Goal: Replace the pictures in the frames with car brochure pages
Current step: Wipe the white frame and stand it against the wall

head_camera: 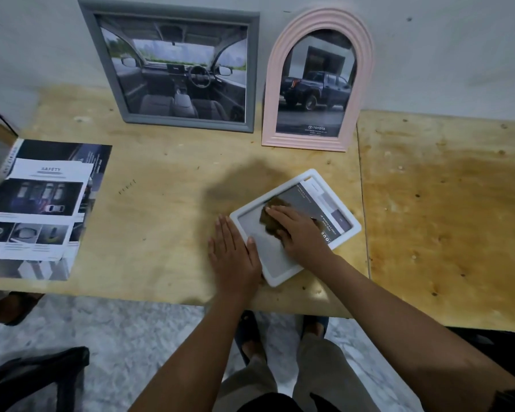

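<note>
1. Several brochure pages (39,209) lie stacked at the left edge of the table (161,203); the top sheet is headed "SAFETY".
2. At the far side, a grey frame (173,126) leans on the wall and holds a car-interior page.
3. Near the front edge, the left hand (234,257) lies flat on the table. Its fingers are straight and grasp nothing, and the thumb touches the rim of the white frame.
4. Just right of that hand, the white frame (311,175) lies flat and turned at an angle, with a grey brochure page inside.
5. The right hand (298,233) rests on that page with its fingers stretched out, pressing down and gripping nothing.
6. Beyond it, a pink arched frame (318,142) stands against the wall just right of the grey one. It shows a pickup page marked "TOYOTA".
</note>
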